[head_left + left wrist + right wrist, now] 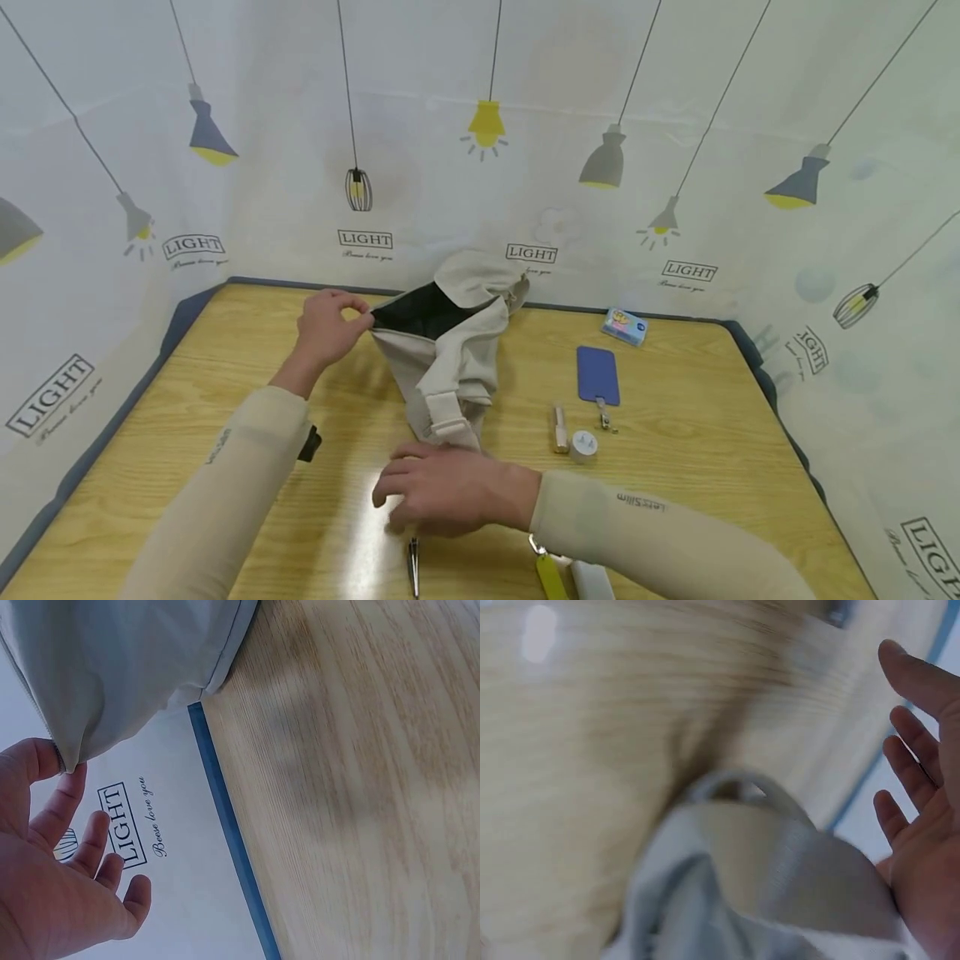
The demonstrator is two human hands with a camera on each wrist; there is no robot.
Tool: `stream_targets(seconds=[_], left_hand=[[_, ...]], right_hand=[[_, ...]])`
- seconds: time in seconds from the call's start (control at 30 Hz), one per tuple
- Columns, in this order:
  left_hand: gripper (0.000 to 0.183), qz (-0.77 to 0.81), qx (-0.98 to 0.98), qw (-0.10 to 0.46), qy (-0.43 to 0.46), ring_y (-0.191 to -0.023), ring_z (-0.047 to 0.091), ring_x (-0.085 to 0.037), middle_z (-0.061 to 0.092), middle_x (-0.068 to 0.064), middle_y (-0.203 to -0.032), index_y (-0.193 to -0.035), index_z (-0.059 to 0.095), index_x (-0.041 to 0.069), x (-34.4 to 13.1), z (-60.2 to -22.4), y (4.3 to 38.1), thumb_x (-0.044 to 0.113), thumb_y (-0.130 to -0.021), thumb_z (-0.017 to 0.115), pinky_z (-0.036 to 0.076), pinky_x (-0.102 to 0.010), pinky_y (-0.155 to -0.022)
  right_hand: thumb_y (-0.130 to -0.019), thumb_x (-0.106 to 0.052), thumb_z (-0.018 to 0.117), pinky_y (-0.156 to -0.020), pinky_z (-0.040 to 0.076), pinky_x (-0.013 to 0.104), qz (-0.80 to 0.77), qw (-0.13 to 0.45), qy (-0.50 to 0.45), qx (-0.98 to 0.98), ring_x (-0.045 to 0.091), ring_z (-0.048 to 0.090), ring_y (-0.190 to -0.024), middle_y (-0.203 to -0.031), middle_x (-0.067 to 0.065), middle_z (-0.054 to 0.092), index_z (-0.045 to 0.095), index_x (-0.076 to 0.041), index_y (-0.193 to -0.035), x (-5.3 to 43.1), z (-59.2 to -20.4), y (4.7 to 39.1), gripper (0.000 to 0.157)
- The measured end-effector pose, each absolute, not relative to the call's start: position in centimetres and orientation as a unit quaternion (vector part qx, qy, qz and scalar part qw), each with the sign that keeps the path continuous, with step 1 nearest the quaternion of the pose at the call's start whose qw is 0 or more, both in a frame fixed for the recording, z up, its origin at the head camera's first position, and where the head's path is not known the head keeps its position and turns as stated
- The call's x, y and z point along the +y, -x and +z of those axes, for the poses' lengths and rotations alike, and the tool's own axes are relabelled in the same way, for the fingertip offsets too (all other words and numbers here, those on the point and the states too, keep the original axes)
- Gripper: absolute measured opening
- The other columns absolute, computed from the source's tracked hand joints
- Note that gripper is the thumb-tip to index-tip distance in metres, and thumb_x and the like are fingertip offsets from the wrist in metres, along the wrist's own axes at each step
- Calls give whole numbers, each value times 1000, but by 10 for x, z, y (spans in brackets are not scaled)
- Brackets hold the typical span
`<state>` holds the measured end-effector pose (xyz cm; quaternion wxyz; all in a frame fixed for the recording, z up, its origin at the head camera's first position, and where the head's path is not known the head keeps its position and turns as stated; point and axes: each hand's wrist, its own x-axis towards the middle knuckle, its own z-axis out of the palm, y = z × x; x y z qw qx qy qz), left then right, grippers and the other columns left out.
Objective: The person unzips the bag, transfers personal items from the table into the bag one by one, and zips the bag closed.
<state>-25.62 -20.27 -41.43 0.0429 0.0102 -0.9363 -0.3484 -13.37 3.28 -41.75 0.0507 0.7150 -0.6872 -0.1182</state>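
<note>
A pale beige fabric bag [397, 358] stands at the back of the table with its dark-lined mouth spread apart. My left hand [330, 325] pinches the left corner of that opening between thumb and forefinger, while the other fingers [94, 832] curl loosely in the left wrist view. The bag's wide strap [465, 350] droops down its front, ending near a pale buckle [447, 414]. In front of the bag is my right hand [450, 487], with fingers relaxed and nothing in them. Just below its fingers lies a nail clipper [413, 567].
Right of the bag lie a lipstick-like tube [560, 429], a small round white container [583, 446], a blue card holder [597, 375] with a clip, and a light-blue packet [624, 326]. A yellow tag [551, 577] and a white object [592, 581] sit near the front. A black object [309, 444] is partly behind the left sleeve.
</note>
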Motion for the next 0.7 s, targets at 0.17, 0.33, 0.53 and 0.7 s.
stream_targets(seconds=[0.17,0.33,0.53,0.7], left_hand=[[29,-349,-936,44,-9,-137,30,-49,47,-19,-139,-107,68,10,-202,-414,257,28,-93,52,26,-70,-101],[30,-352,-935,40,-6,-137,29,-49,46,-20,-140,-108,68,9,-202,-414,257,29,-93,52,26,-70,-102],[30,-349,-936,42,-8,-137,31,-47,47,-19,-140,-107,69,9,-201,-414,257,29,-92,53,26,-70,-101],[30,-347,-937,42,-7,-137,31,-48,47,-20,-140,-107,68,9,-202,-414,257,29,-92,52,27,-70,-100]], right_hand=[[-86,-38,68,-110,33,30,-98,16,-710,-697,4,48,-126,-132,-14,55,68,-46,-105,34,-443,141,20],[-90,-35,64,-111,31,30,-70,-5,-712,-698,3,46,-129,-135,-15,55,69,-48,-101,33,-459,141,18],[-89,-42,64,-109,31,28,-63,-3,-717,-694,1,46,-127,-131,-18,55,69,-48,-97,30,-469,140,11],[-88,-46,64,-110,30,30,-67,9,-715,-696,2,46,-127,-132,-17,54,68,-47,-96,27,-469,138,10]])
